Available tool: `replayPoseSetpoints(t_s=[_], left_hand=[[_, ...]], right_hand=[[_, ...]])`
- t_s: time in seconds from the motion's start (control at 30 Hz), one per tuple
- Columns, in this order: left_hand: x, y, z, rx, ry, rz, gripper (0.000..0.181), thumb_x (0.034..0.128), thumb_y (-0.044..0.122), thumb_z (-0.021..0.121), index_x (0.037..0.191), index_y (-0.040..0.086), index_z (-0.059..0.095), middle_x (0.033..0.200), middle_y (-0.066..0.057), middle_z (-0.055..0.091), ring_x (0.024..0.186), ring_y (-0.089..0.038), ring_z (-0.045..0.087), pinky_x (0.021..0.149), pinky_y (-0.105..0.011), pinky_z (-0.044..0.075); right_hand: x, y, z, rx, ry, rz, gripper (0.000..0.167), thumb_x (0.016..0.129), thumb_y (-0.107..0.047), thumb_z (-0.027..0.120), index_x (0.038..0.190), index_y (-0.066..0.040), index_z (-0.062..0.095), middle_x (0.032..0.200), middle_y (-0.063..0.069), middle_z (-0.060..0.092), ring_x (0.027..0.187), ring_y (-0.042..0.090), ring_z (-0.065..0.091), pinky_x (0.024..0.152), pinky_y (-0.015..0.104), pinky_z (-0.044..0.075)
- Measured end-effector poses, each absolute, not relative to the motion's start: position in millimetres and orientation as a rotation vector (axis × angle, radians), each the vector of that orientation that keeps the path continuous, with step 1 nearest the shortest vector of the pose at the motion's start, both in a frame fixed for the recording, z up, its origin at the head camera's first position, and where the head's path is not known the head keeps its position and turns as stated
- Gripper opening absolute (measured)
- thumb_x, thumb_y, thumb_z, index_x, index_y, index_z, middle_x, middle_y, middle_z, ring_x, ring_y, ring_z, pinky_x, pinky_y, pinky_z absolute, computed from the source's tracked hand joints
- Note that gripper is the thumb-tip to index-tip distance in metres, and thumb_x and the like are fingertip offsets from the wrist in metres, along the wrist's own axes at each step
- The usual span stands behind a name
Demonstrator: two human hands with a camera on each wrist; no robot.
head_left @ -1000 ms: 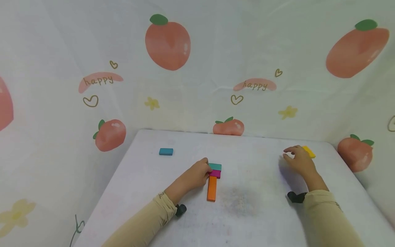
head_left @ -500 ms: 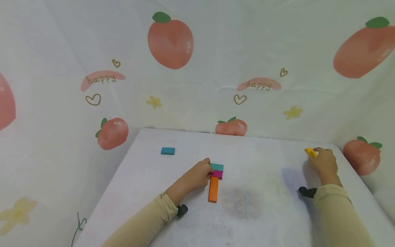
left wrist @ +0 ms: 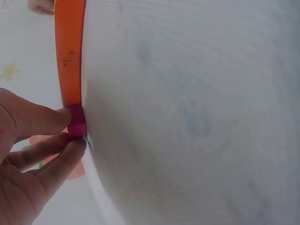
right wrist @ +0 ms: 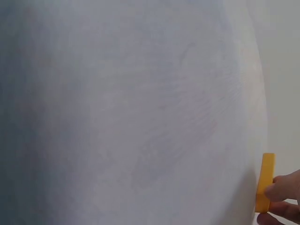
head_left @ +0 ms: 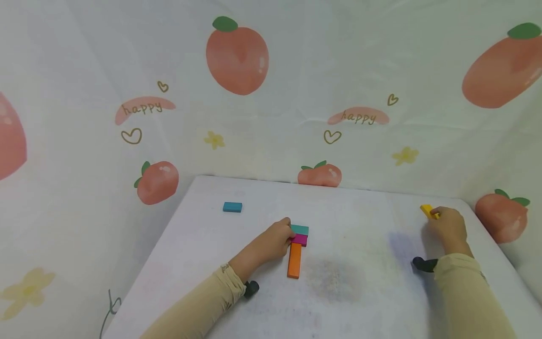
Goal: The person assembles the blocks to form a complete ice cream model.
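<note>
My left hand [head_left: 275,239] pinches the left end of a short magenta block [head_left: 300,239] between thumb and fingers. In the left wrist view the thumb presses one side of the magenta block [left wrist: 77,123], with fingertips on the other. A teal block [head_left: 300,230] lies against its far side. From its near side an orange block [head_left: 294,261] extends toward me. At the far right of the table my right hand [head_left: 450,226] grips a yellow block [head_left: 426,210] by its near end. The right wrist view has the thumb over the yellow block [right wrist: 265,180] and fingers behind.
A blue block [head_left: 232,207] lies at the back left of the white table [head_left: 351,226]. A white curtain [head_left: 288,94] printed with fruit rises behind the table's back edge. Black wrist pieces [head_left: 251,288] stick out beneath both sleeves.
My right hand has moved right from beside the yellow block and now holds its near end. The left hand stays at the magenta block. The head view has shifted slightly.
</note>
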State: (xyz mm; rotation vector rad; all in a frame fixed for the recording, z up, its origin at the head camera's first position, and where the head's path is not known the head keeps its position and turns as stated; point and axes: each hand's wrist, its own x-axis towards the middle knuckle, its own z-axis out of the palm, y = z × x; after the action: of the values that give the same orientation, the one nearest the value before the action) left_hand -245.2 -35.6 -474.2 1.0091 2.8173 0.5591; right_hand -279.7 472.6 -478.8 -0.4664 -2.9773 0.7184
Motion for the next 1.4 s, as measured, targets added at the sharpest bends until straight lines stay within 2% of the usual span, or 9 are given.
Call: replayPoseSetpoints(t_s=[0.37, 0.53, 0.77, 1.0, 1.4], left_hand=[[-247, -36, -474, 1.056, 2.825, 0.51, 0.013, 0.1007, 0.006, 0.07, 0.105, 0.004, 0.082, 0.096, -0.006, 0.062, 0.082, -0.011, 0.057, 0.085, -0.019, 0.058], [-249, -36, -475, 1.071, 2.825, 0.496, 0.012, 0.1007, 0.006, 0.07, 0.102, 0.005, 0.082, 0.092, -0.004, 0.06, 0.079, -0.01, 0.054, 0.082, -0.018, 0.057], [-247, -36, -476, 1.077, 2.802, 0.52, 0.012, 0.1005, 0.005, 0.07, 0.103, 0.004, 0.082, 0.087, -0.002, 0.058, 0.077, -0.009, 0.053, 0.076, -0.015, 0.053], [-247, -36, -476, 1.048, 2.808, 0.504, 0.012, 0.1003, 0.007, 0.071, 0.105, 0.005, 0.082, 0.089, -0.002, 0.058, 0.08, -0.009, 0.054, 0.08, -0.016, 0.055], [-247, -36, -475, 1.057, 2.807, 0.537, 0.01, 0.0992, 0.005, 0.072, 0.102, 0.005, 0.081, 0.087, -0.002, 0.057, 0.078, -0.009, 0.054, 0.079, -0.016, 0.054]], right_hand=[[-284, 450, -473, -0.419, -2.973, 0.841, 0.047, 0.088, -0.006, 0.057, 0.128, 0.018, 0.06, 0.126, 0.044, 0.057, 0.11, 0.055, 0.056, 0.093, 0.066, 0.049], [-289, 433, -472, -0.318, -2.972, 0.84, 0.045, 0.087, -0.008, 0.059, 0.124, 0.017, 0.064, 0.12, 0.042, 0.061, 0.106, 0.053, 0.058, 0.087, 0.061, 0.052], [-294, 403, -474, -0.231, -2.998, 0.899, 0.042, 0.089, -0.008, 0.061, 0.122, 0.016, 0.066, 0.119, 0.039, 0.063, 0.108, 0.052, 0.06, 0.09, 0.061, 0.053], [-304, 369, -474, -0.119, -2.998, 0.94, 0.038, 0.091, -0.009, 0.065, 0.12, 0.014, 0.07, 0.12, 0.037, 0.065, 0.109, 0.05, 0.061, 0.09, 0.057, 0.055], [-324, 300, -481, -0.049, -3.014, 1.003, 0.03, 0.094, -0.005, 0.066, 0.121, 0.008, 0.072, 0.127, 0.032, 0.065, 0.114, 0.045, 0.06, 0.106, 0.058, 0.053]])
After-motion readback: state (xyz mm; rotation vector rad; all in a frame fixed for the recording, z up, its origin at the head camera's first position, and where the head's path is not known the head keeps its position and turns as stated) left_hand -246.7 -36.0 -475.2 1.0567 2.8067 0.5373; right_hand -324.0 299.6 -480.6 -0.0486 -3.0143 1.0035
